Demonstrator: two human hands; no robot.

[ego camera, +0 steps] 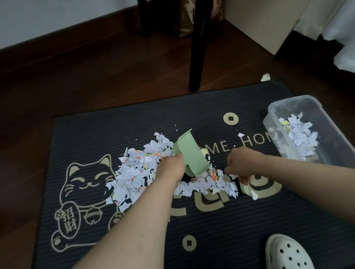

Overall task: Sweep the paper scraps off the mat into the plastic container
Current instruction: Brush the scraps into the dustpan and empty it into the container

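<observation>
- Our left hand [170,169] curls its fingers round the green dustpan [189,155], which tilts up just beyond them.
- Our right hand [241,164] grips a small green tool [245,188], mostly hidden under its fingers.
- Paper scraps [136,173] lie heaped on the mat [206,225] around the left fingers and between both hands.
- The plastic container [335,143], partly filled with scraps, sits right of the right fingers.

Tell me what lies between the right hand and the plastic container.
Head view: between right hand and plastic container, just mat with gold lettering; one stray scrap farther back.
</observation>
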